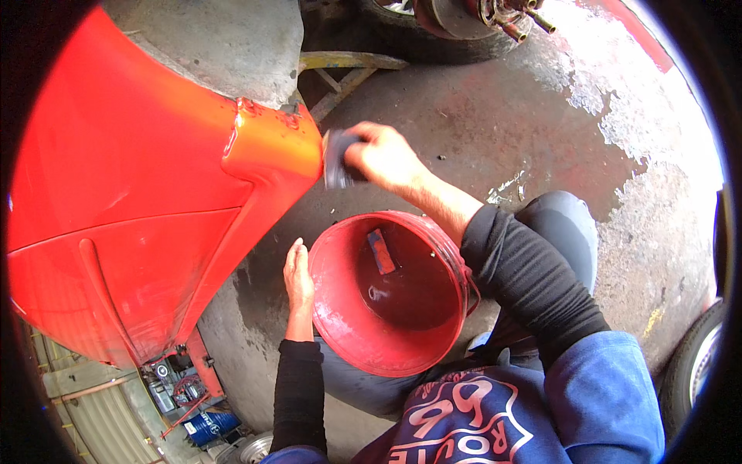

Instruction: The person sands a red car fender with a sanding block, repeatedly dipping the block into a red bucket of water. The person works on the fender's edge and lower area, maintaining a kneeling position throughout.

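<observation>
My right hand [382, 157] is closed around a dark sanding pad [338, 160], somewhat blurred. The pad is held at the edge of a glossy red-orange car body panel [282, 143]; whether it touches is hard to tell. A red bucket [334, 325] is tilted between my legs, with water in it and a small blue-and-red block [381, 251] inside. My left hand [298, 274] lies along the bucket's left outer side, fingers stretched upward, gripping nothing.
Beyond the panel lie a tire [433, 48] with a rusty hub part [456, 19] and a yellowish metal stand [352, 60]. Another wheel [699, 363] stands at the right. A blue can [210, 425] and machine parts [174, 383] sit at lower left. The concrete floor [495, 131] has wet and pale patches.
</observation>
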Demonstrator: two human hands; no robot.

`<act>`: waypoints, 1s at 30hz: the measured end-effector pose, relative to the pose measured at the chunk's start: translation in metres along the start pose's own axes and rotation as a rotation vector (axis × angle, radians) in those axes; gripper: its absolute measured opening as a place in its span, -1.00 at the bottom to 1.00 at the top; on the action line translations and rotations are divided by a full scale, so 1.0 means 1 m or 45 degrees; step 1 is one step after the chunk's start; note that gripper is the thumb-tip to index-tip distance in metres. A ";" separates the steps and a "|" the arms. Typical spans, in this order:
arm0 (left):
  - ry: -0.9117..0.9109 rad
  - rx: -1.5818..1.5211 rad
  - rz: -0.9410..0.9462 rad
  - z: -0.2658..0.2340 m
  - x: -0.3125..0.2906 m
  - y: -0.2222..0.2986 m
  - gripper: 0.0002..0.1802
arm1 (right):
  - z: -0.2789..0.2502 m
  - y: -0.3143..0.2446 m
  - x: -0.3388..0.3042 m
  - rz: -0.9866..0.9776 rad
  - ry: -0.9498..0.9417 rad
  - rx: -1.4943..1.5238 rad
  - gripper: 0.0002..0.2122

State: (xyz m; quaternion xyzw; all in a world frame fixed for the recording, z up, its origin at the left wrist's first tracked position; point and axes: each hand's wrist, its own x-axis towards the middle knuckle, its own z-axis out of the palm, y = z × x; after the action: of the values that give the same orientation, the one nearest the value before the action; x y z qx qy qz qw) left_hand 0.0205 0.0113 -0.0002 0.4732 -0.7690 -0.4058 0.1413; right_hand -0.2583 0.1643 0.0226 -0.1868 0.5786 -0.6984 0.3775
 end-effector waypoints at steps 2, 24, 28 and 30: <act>0.000 0.021 0.009 -0.001 -0.001 0.000 -0.47 | 0.004 0.002 0.009 0.210 0.306 0.461 -0.61; -0.020 -0.100 -0.081 -0.003 -0.001 0.001 -0.47 | 0.054 0.023 0.057 0.188 -0.182 1.544 -0.77; -0.059 -0.049 -0.049 -0.001 0.003 0.004 -0.47 | 0.049 0.036 0.050 0.362 -0.196 1.355 -0.82; -0.054 -0.035 -0.030 0.000 0.004 0.005 -0.47 | 0.051 0.036 0.054 0.267 -0.107 1.179 -0.81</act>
State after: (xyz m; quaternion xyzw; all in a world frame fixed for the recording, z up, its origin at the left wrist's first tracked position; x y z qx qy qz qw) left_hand 0.0152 0.0093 0.0030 0.4715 -0.7606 -0.4281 0.1266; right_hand -0.2466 0.0882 -0.0081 0.0323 0.2062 -0.8329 0.5125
